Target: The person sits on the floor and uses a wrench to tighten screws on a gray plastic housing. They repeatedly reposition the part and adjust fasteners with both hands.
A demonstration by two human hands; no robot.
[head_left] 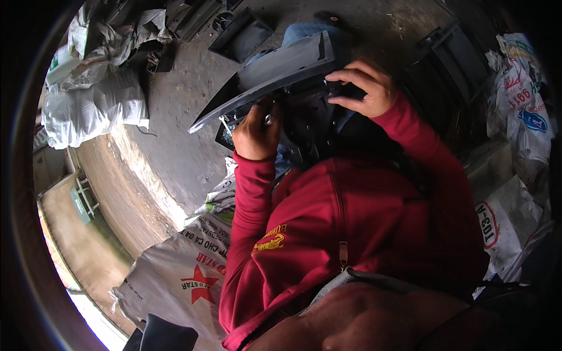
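A large black plastic casing (275,73) lies tilted across my lap, its long flat side toward the far left. Its underside, dark with several small screw-like points, faces me. My left hand (257,131) is closed against the near edge, fingers curled; a small shiny metal bit shows beside them, but what they hold is hidden. At the casing's right end my right hand (367,89) grips the corner between thumb and fingers. A thin white stick-like piece (225,124) juts out by the left hand.
More black plastic frames (243,34) lie on the concrete floor (175,88) ahead, others (448,64) at the right. White sacks (96,108) stand at the left, a printed sack (175,275) beside me, and further sacks (521,93) at the right.
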